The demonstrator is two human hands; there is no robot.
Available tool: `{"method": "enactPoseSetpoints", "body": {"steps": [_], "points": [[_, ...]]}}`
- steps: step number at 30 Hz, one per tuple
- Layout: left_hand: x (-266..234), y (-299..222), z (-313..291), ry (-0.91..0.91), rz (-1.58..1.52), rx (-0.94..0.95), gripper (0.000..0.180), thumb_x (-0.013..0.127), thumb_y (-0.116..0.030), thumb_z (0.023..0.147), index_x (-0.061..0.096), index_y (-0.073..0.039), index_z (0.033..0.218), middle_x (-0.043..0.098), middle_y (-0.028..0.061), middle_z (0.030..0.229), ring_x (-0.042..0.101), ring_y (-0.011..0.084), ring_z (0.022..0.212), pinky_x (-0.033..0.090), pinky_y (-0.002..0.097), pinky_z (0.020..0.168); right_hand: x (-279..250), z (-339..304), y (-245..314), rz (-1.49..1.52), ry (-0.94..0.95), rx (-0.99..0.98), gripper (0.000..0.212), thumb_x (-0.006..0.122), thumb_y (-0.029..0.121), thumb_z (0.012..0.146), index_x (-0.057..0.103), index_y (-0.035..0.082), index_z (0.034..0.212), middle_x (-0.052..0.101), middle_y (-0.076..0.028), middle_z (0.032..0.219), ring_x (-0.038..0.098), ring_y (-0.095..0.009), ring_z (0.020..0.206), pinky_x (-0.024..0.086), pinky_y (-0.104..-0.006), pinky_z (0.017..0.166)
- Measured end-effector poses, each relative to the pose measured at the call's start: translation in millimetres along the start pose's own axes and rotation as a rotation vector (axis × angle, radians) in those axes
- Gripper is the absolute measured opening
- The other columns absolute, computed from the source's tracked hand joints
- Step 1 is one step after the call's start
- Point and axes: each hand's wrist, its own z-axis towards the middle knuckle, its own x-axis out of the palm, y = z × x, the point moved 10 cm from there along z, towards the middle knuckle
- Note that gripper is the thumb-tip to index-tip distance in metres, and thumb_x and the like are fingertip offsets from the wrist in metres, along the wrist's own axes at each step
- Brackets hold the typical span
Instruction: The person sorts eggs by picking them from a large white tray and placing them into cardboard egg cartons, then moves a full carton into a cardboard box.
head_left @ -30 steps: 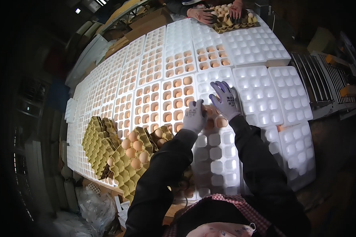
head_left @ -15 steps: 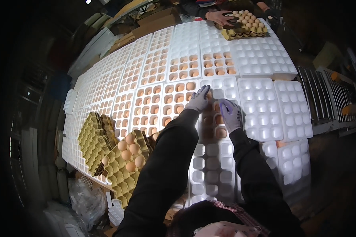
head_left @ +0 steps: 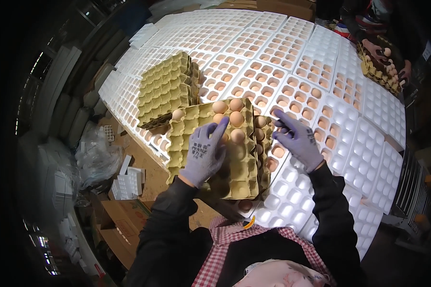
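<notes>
My left hand (head_left: 205,152), in a pale glove with purple fingertips, reaches over a yellow pulp egg tray (head_left: 187,126). Its fingers are stretched out beside a small cluster of brown eggs (head_left: 236,119), and I cannot tell whether they touch. One more egg (head_left: 177,114) rests near the tray's far left corner. My right hand (head_left: 299,141), gloved alike, hovers just right of the tray with its fingers apart and nothing in them. Under it lies a white foam egg tray (head_left: 285,186), with eggs in some of its cells.
Many foam trays with eggs in their cells (head_left: 254,79) cover the table. Another pulp tray stack (head_left: 165,88) stands far left. A co-worker's hands (head_left: 376,51) handle eggs on a pulp tray at far right. A cardboard box (head_left: 124,227) and plastic wrap (head_left: 98,158) lie lower left.
The view has swung left. Both my hands have left the foam cells in the middle; the left is now over the pulp tray's eggs, the right beside that tray.
</notes>
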Motion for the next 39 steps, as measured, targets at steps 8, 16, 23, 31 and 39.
{"method": "enactPoseSetpoints", "body": {"steps": [8,16,23,31,39], "points": [[55,92,-2,-0.027,-1.439,-0.425,0.043,0.066,-0.006,0.078,0.053,-0.007,0.118,0.059,0.0086,0.106,0.059,0.0190,0.096,0.048,0.0301,0.087,76,51,22,0.001,0.247,-0.062,0.038,0.067,0.027,0.076,0.062,0.013,0.111,0.062,-0.005,0.100,0.058,-0.019,0.095,0.045,-0.0316,0.087],[49,66,45,0.218,-0.022,0.058,0.054,0.070,-0.025,0.074,0.047,-0.013,0.122,0.049,0.0132,0.113,0.055,0.0343,0.097,0.048,0.0385,0.080,101,83,35,-0.826,0.153,-0.143,0.047,0.067,0.034,0.071,0.055,0.012,0.111,0.057,-0.010,0.106,0.058,-0.026,0.099,0.047,-0.0371,0.083],[8,114,46,-0.094,-0.551,0.001,0.033,0.060,-0.011,0.086,0.059,-0.014,0.119,0.053,0.0108,0.111,0.059,0.0233,0.089,0.048,0.0315,0.077,47,90,15,0.530,0.086,0.127,0.052,0.072,0.017,0.077,0.052,0.005,0.123,0.052,-0.007,0.112,0.054,-0.015,0.103,0.050,-0.0267,0.081],[50,76,102,0.305,0.406,0.079,0.051,0.077,-0.022,0.066,0.059,-0.022,0.115,0.042,0.0076,0.125,0.046,0.0287,0.110,0.049,0.0376,0.085,61,132,13,-0.608,-0.031,-0.162,0.045,0.075,0.040,0.067,0.065,0.022,0.107,0.042,-0.012,0.130,0.049,-0.032,0.114,0.047,-0.0418,0.087],[58,92,130,0.457,-0.060,-0.075,0.048,0.082,-0.030,0.066,0.065,-0.009,0.106,0.049,0.0113,0.109,0.054,0.0303,0.097,0.046,0.0371,0.083,-224,20,-134,-0.683,-0.856,0.231,0.055,0.073,0.046,0.070,0.062,0.015,0.114,0.042,-0.016,0.130,0.051,-0.031,0.112,0.045,-0.0395,0.090]]}}
